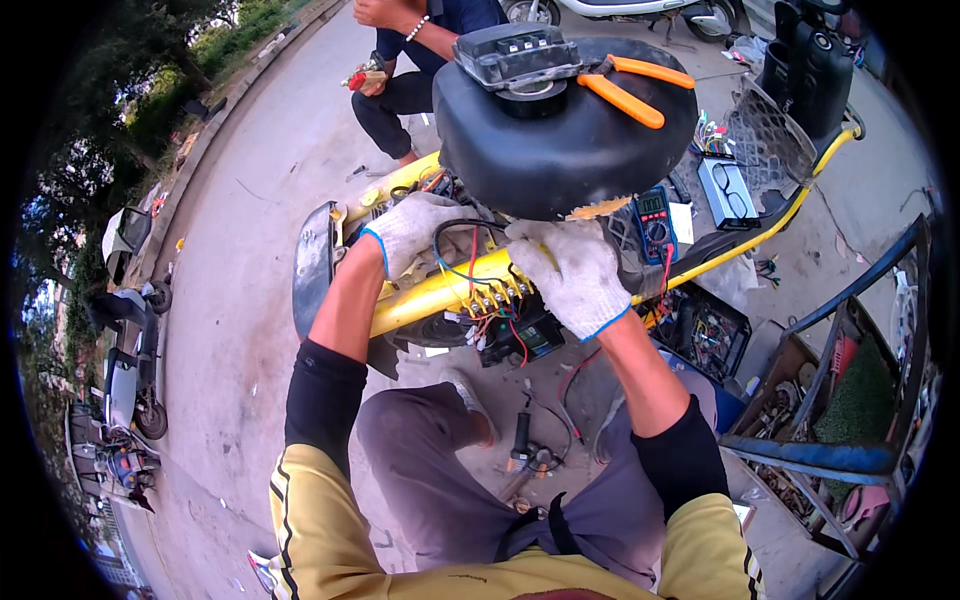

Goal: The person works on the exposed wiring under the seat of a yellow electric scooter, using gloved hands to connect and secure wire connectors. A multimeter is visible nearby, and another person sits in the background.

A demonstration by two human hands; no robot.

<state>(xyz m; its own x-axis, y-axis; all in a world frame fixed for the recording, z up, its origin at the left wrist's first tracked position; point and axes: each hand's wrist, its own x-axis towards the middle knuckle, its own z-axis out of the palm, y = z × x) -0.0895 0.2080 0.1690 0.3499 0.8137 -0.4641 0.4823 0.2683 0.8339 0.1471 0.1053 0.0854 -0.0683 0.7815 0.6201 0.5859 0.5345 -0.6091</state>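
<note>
Both gloved hands, left hand (412, 232) and right hand (578, 275), curl around thin black wire (462, 232) by the yellow metal frame (440, 295). The wire looks light and floppy; best pinched near its connectors.

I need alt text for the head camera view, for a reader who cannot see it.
Two gloved hands, left hand and right hand, work on black and coloured wires at the yellow frame of a small scooter, under its black seat. Orange pliers lie on the seat, a multimeter is beside it, and another person crouches behind.
</note>
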